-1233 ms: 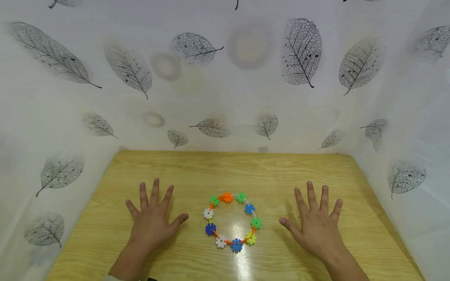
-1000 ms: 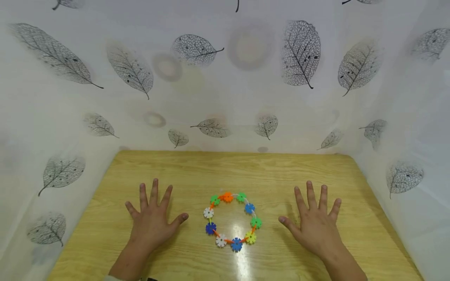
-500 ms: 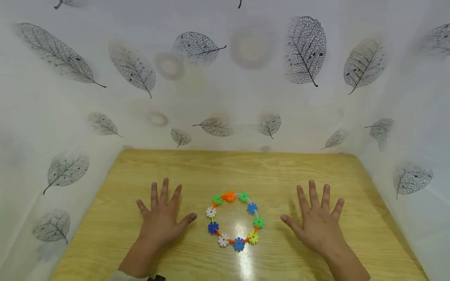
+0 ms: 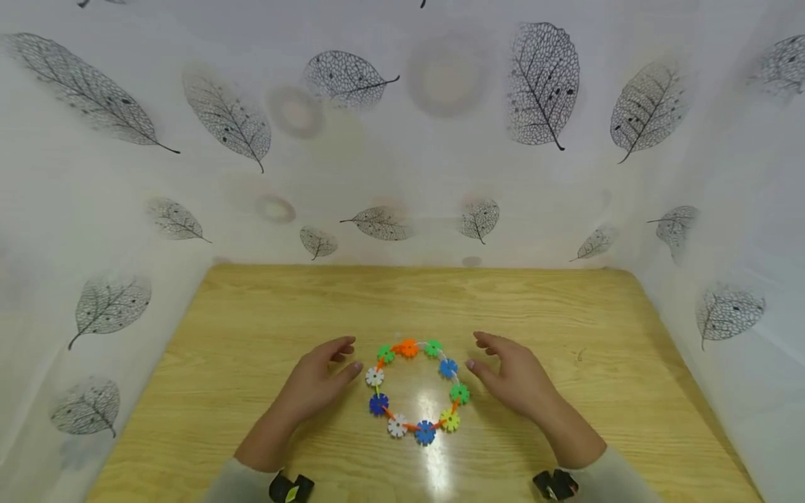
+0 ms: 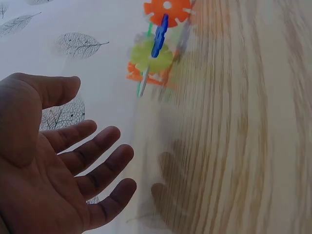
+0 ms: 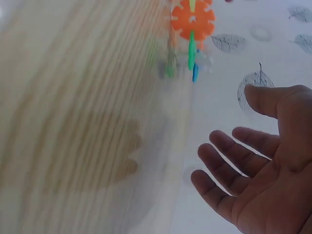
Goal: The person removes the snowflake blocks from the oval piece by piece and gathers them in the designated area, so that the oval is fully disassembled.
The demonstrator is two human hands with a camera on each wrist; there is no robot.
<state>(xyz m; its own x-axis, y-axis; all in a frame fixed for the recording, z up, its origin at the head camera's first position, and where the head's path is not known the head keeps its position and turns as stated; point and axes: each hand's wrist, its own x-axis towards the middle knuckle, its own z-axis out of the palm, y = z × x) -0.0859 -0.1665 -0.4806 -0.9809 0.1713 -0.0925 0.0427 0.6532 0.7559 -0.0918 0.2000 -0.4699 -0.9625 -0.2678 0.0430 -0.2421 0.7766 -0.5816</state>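
Note:
A ring of snowflake-shaped plastic discs [image 4: 425, 432] in orange, green, white, blue and yellow lies on the table, slotted discs linking one to another. My left hand [image 4: 317, 381] is just left of it, fingers gently bent, thumb tip close to a white disc [image 4: 374, 376]. On the other side my right hand [image 4: 518, 377] mirrors it, its thumb near a light blue disc [image 4: 448, 368]. Both palms face inward and hold nothing. The left wrist view shows an orange disc [image 5: 168, 9] beyond the fingers; another orange disc [image 6: 192, 20] appears in the right wrist view.
A wood-grain table [image 4: 302, 300] lies under the ring. White cloth [image 4: 402, 168] printed with leaf skeletons rises behind it and along both sides. Black wrist devices [image 4: 291, 487] sit at the light sleeves.
Both hands have left their spread, palm-down pose farther out and moved inward to either side of the ring, turning palms toward each other. The ring stays in place on the table.

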